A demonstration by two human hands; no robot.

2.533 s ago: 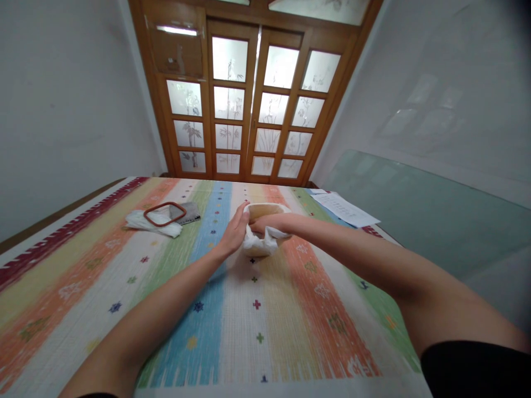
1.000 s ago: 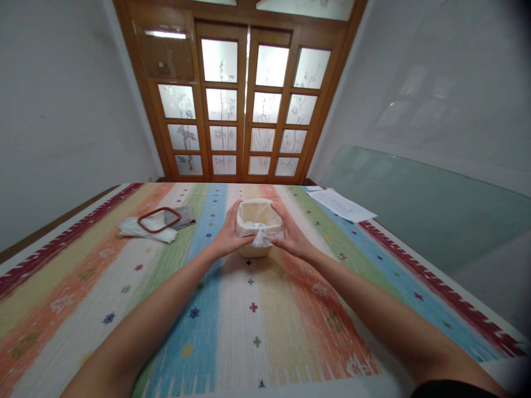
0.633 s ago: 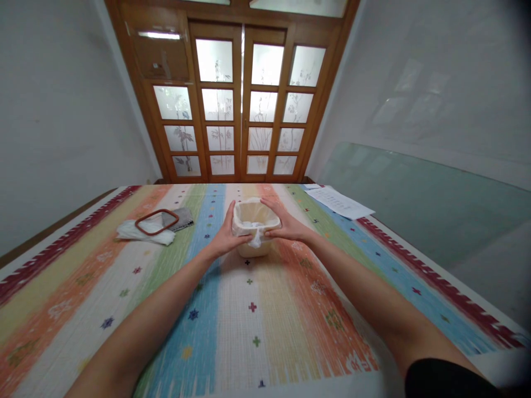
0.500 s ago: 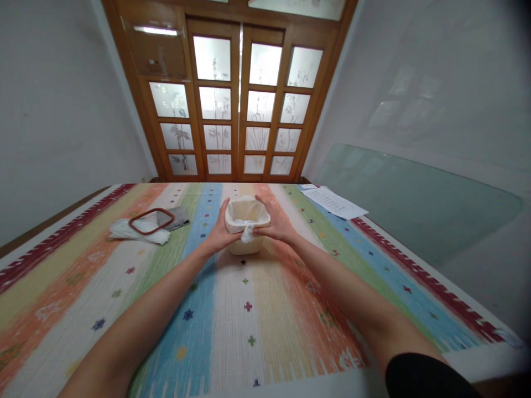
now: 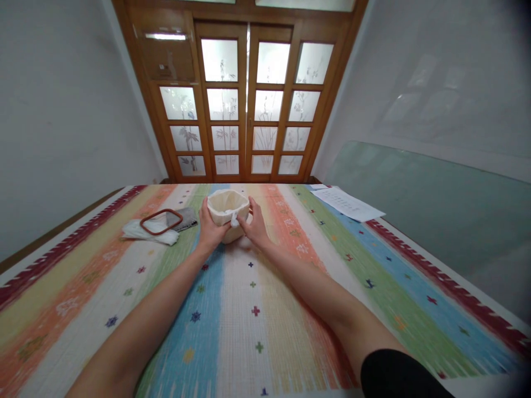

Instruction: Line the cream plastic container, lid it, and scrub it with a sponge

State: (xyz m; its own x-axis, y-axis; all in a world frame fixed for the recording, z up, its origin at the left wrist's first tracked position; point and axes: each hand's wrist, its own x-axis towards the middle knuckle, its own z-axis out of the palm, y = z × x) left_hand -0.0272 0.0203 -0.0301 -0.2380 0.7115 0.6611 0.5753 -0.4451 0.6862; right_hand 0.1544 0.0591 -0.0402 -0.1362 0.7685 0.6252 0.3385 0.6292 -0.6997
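A small cream trash bin is held between my two hands over the striped tablecloth. A thin whitish bin liner is folded over its rim, and a gathered knot of the liner hangs at the front. My left hand wraps the bin's left side, thumb across the front just below the rim. My right hand grips the right side, with its thumb close to the knot. Whether the bin's base touches the table is hard to tell.
To the left, a brown rounded ring frame lies on a white plastic bag and a grey cloth. Printed paper sheets lie at the right, near the glass panel. Wooden glazed doors stand beyond the table.
The bin has moved left and turned slightly, carried by both hands. My right thumb is now nearer the liner's knot. The whole view has shifted a little.
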